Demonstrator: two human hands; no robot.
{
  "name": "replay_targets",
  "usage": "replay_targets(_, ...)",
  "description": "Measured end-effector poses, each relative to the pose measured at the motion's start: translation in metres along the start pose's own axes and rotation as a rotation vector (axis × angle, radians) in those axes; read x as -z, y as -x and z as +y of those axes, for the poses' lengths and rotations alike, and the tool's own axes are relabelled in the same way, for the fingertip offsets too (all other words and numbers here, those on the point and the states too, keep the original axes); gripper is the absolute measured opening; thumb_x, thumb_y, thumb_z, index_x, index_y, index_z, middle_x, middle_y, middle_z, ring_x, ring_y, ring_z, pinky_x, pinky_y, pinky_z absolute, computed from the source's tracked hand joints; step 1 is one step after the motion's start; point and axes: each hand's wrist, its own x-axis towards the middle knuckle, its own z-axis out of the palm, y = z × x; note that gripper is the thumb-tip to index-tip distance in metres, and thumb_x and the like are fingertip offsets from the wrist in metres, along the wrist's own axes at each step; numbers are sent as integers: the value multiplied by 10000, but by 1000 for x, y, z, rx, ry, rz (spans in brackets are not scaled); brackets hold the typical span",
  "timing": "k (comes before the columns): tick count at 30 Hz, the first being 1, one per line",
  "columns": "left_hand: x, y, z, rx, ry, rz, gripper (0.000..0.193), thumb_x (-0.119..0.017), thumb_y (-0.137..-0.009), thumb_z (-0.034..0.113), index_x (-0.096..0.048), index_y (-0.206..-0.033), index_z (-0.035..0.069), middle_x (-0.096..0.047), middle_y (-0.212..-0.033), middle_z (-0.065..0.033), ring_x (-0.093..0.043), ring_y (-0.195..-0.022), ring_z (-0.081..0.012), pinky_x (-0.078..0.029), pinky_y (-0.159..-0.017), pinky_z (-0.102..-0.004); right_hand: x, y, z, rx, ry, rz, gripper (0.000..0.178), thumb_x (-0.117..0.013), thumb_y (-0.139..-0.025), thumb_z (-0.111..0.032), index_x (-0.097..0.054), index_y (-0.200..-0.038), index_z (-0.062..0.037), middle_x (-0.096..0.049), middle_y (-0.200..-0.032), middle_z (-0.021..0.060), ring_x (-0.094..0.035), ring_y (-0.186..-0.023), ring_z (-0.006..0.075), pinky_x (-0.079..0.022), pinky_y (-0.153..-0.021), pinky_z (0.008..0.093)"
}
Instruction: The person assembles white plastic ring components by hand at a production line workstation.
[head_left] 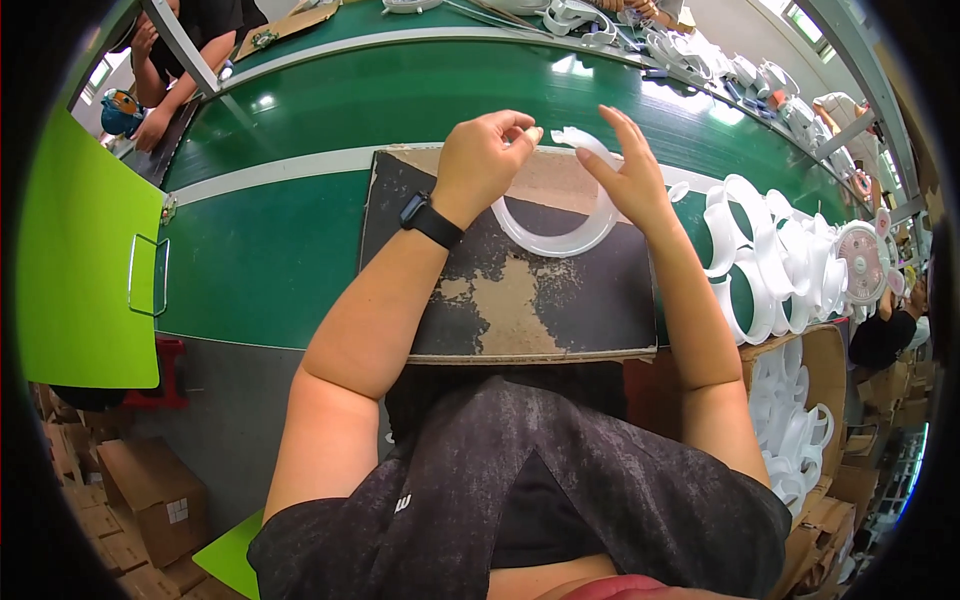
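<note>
A white plastic ring (553,245) is over a worn dark board (590,300) in front of me, its upper end notched. My left hand (487,165), with a black watch on the wrist, is closed in a pinch at the ring's upper left. What its fingertips hold, if anything, is too small to make out, and the hand hides that side of the ring. At the ring's right side is my right hand (635,178), its fingers stretched upward and apart from the thumb. That thumb overlaps the ring's upper right part; whether it presses on it, I cannot tell.
Several white curved plastic parts (760,255) are piled on the right, beside a round white fan-like part (862,262). Below them stands a cardboard box (825,350) of white parts. A green conveyor (400,90) runs beyond the board. On the left is a lime-green panel (85,260).
</note>
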Motion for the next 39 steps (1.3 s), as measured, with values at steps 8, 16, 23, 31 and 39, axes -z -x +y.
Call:
replay_targets(8, 2, 5, 13, -153, -142, 94, 206, -645, -809, 205, -678, -919, 34, -670, -822, -109, -629, -690, -210, -491, -627, -285, -7, 12, 9, -506, -896, -281, 344, -583, -885, -286, -574, -1092, -12, -639, -881, 64, -602, -761, 116, -462, -704, 242)
replay_targets(16, 0, 6, 15, -717, -490, 183, 220, -700, -736, 222, -669, -910, 91, -627, -872, -58, -599, -780, -218, -511, -632, -310, 1, 13, 7, -165, -583, 31, 399, -686, -815, -139, -562, -1170, -8, -635, -886, 58, -594, -798, 126, -484, -733, 258)
replay_targets(23, -6, 5, 8, -806, -640, 106, 379, -729, -708, 285, -626, -1036, 126, -545, -1016, -55, -550, -893, -202, -510, -677, -309, 5, 14, 10, -77, -377, 102, 444, -725, -738, -89, -559, -1147, -36, -620, -922, 92, -601, -819, 198, -486, -773, 297)
replay_targets(31, -7, 8, 20, -882, -628, 151, 454, -742, -679, 300, -607, -1091, 164, -535, -1021, -41, -550, -875, -197, -504, -688, -306, -3, 18, 18, -51, -319, 151, 496, -709, -735, -69, -482, -1177, -69, -602, -950, 106, -616, -857, 257, -496, -777, 333)
replay_targets(39, -18, 16, 23, -953, -690, 174, 443, -753, -640, 252, -635, -1065, 208, -541, -979, -7, -551, -857, -186, -464, -714, -316, -7, 16, 23, -146, -327, -35, 429, -621, -818, -94, -460, -1214, -70, -621, -979, 124, -639, -882, 257, -499, -780, 325)
